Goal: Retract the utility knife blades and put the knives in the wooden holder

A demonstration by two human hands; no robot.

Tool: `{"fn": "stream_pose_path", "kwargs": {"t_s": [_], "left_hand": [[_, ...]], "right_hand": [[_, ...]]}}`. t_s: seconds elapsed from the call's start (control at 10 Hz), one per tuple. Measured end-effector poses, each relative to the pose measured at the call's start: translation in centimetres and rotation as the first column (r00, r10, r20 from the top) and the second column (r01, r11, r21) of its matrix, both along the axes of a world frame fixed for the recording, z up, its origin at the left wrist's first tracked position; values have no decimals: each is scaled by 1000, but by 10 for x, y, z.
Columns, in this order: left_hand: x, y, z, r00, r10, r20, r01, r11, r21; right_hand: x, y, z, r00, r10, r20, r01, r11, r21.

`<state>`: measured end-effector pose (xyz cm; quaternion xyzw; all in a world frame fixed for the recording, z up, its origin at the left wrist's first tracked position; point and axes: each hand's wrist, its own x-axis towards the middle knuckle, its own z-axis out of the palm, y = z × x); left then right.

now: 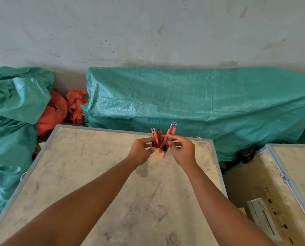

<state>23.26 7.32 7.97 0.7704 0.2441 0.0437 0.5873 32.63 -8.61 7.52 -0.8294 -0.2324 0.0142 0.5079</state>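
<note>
A small wooden holder (159, 154) stands on the far part of a plywood crate top (98, 174), mostly hidden between my hands. Two red utility knives (156, 137) stand upright in it on the left. A third red utility knife (169, 134) leans to the right, its lower end in the holder, its metal tip up. My right hand (182, 150) pinches this leaning knife around its middle. My left hand (141, 150) has its fingertips on the upright knives and rests against the holder's left side.
The crate top has a metal rim (41, 153). A second wooden crate (279, 183) stands to the right, a gap between them. Green tarps (201, 103) and orange cloth (59, 109) lie behind, against a pale wall.
</note>
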Motion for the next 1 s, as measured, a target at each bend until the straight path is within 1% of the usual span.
{"fn": "stream_pose_path", "kwargs": {"t_s": [0.1, 0.2, 0.3, 0.4, 0.5, 0.6, 0.7, 0.9, 1.0], "left_hand": [[19, 12, -22, 991, 64, -119, -53, 994, 97], [33, 17, -41, 976, 32, -216, 2, 988, 154], [45, 22, -58, 964, 19, -267, 22, 988, 150], [54, 25, -69, 957, 10, -289, 17, 996, 92], [60, 25, -76, 950, 17, -311, 6, 997, 73], [65, 24, -79, 947, 4, -322, 21, 997, 72], [68, 20, -82, 954, 10, -299, 12, 997, 72], [67, 17, -69, 961, 13, -275, 9, 997, 79], [61, 16, -58, 966, 38, -255, -22, 998, 67]], "right_hand": [[20, 14, -14, 997, -39, 60, 41, 999, -23], [32, 29, -32, 992, -39, 117, 48, 996, -80], [41, 40, -51, 992, -9, 127, 27, 990, -136], [46, 45, -63, 990, 23, 137, 4, 981, -193], [51, 46, -71, 988, 35, 152, 4, 968, -249], [55, 43, -75, 994, 19, 104, 14, 952, -306], [56, 38, -77, 996, 31, 85, -4, 951, -310], [48, 33, -70, 998, 30, -60, -44, 970, -240], [46, 25, -62, 985, -28, -172, -8, 979, -204]]}}
